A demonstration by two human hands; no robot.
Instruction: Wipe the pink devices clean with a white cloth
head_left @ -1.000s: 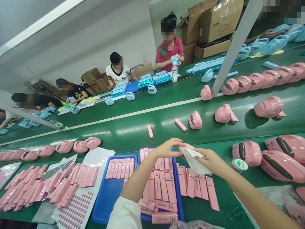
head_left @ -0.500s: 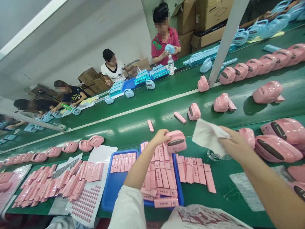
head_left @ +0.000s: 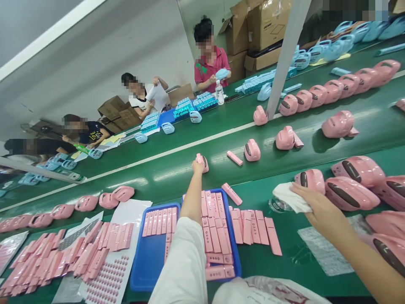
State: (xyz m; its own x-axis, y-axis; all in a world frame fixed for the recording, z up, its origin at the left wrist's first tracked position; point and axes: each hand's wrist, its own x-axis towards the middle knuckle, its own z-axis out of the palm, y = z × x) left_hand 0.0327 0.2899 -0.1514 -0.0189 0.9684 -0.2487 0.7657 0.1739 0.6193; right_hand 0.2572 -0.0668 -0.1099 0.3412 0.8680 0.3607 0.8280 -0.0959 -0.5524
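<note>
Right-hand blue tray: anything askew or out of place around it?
One loose pink strip lies aslant by the far right corner of the blue tray, apart from the row of strips beside it; nothing looks spilled.

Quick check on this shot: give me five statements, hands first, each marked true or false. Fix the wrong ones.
1. The left hand grips a pink case. True.
2. The right hand is empty. False: the right hand holds a white cloth.
3. A clear bottle stands upright in front of the co-worker in the red shirt. True.
4. The near blue trays hold pale blue bars. False: the bars in the near blue trays are pink.
5. The co-worker in the white top holds a white sheet. True.
</note>
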